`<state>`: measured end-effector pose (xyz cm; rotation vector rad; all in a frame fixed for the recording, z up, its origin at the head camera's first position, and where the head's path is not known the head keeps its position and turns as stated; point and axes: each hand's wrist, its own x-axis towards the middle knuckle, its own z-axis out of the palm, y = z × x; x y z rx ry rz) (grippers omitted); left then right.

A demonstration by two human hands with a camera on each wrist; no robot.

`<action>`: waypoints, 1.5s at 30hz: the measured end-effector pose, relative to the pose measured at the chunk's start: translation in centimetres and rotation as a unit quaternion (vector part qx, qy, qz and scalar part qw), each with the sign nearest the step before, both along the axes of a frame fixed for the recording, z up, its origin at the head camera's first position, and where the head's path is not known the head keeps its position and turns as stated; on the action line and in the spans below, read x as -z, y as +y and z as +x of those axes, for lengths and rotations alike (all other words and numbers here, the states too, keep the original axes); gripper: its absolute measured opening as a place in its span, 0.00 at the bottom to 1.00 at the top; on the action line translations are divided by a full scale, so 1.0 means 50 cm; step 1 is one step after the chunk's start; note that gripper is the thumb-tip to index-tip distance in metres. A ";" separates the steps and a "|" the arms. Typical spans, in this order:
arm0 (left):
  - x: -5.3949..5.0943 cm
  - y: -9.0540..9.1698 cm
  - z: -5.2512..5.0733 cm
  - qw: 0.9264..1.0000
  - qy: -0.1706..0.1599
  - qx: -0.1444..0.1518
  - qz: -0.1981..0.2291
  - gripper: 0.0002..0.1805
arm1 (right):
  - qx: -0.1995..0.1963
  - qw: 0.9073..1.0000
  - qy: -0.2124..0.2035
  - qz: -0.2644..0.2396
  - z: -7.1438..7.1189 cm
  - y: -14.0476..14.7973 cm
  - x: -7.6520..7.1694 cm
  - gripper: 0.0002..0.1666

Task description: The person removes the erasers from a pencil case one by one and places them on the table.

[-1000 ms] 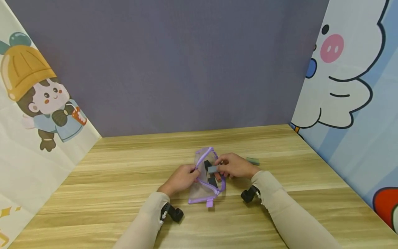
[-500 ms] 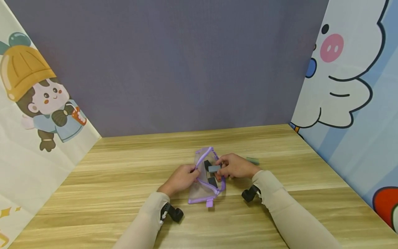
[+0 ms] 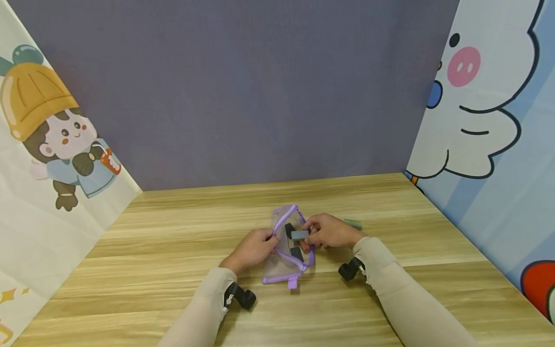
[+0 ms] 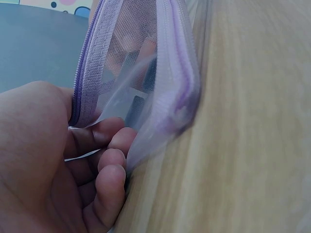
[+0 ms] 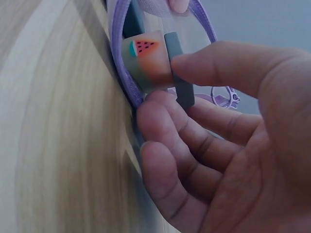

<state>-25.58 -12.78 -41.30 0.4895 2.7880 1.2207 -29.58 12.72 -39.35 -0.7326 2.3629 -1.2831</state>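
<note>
A mesh zip pouch (image 3: 277, 271) with purple trim lies on the table, its zipper undone and its mouth spread. My left hand (image 3: 253, 249) pinches the pouch's near-left rim; in the left wrist view, fingers (image 4: 112, 182) curl against the mesh. At the mouth, my right hand (image 3: 331, 231) pinches a grey-blue rectangular block (image 3: 299, 235) between thumb and fingers. Beside that block, in the right wrist view, is a small block with a watermelon picture (image 5: 146, 53), coloured orange and green. Dark pieces (image 3: 297, 254) and a reddish piece (image 3: 305, 247) show inside the pouch.
A small green strip-like piece (image 3: 353, 224) lies on the wooden table (image 3: 195, 212) just beyond the right wrist. A grey panel (image 3: 260, 96) stands along the back edge, with cartoon-printed sheets on both sides. Each wrist carries a black camera (image 3: 348, 270).
My right hand has shifted slightly to the right, and the grey-blue block with it. My left hand and the pouch stay in place.
</note>
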 end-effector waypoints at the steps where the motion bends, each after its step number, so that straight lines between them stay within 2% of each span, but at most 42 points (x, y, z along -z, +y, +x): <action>1: 0.000 0.000 0.000 1.000 0.000 0.000 0.000 0.16 | 0.000 1.000 0.001 0.001 0.000 0.000 -0.001 0.17; 27: 0.000 0.000 0.000 1.000 0.006 0.005 0.001 0.17 | -0.005 1.000 0.005 0.001 0.000 0.001 0.002 0.13; 45: -0.001 0.000 0.002 1.000 0.004 0.003 -0.003 0.17 | 0.010 1.000 0.010 -0.013 0.003 -0.003 0.005 0.13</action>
